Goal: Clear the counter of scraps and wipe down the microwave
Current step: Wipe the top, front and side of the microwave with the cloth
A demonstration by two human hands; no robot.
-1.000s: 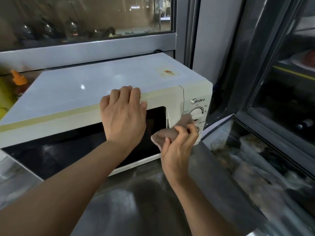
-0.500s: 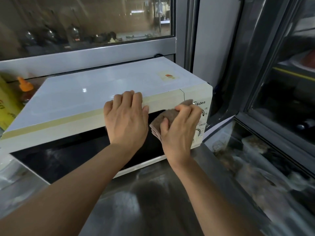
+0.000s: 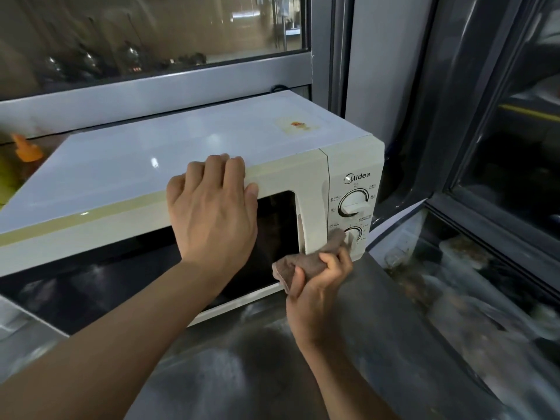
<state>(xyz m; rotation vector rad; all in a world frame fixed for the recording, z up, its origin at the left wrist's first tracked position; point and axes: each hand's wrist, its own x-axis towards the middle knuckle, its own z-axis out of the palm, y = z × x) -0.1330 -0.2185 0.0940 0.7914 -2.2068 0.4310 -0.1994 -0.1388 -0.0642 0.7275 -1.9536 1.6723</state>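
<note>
Steel counter (image 3: 378, 344) runs under our forearms, its near part bare and streaked with reflections. Our right hand (image 3: 318, 286) is curled tight around a crumpled brown cloth (image 3: 309, 262), and the free end of the cloth presses against the lower right corner of the microwave's front, touching the lower dial (image 3: 355, 234) on the control panel. Our left hand (image 3: 213, 207) lies flat against the door, fingers straight and together, their tips hooked over the top front edge, grasping nothing. The cream microwave (image 3: 181, 153) stands toward the counter's far edge, door closed, with the upper dial (image 3: 354, 204) uncovered beneath the brand name. A small faded sticker (image 3: 298, 125) sits on the top near its far right corner. Beyond the microwave's far left corner, an orange cap (image 3: 25, 150) shows. Behind all this, a grey window frame (image 3: 151, 89) carries dark glass.
</note>
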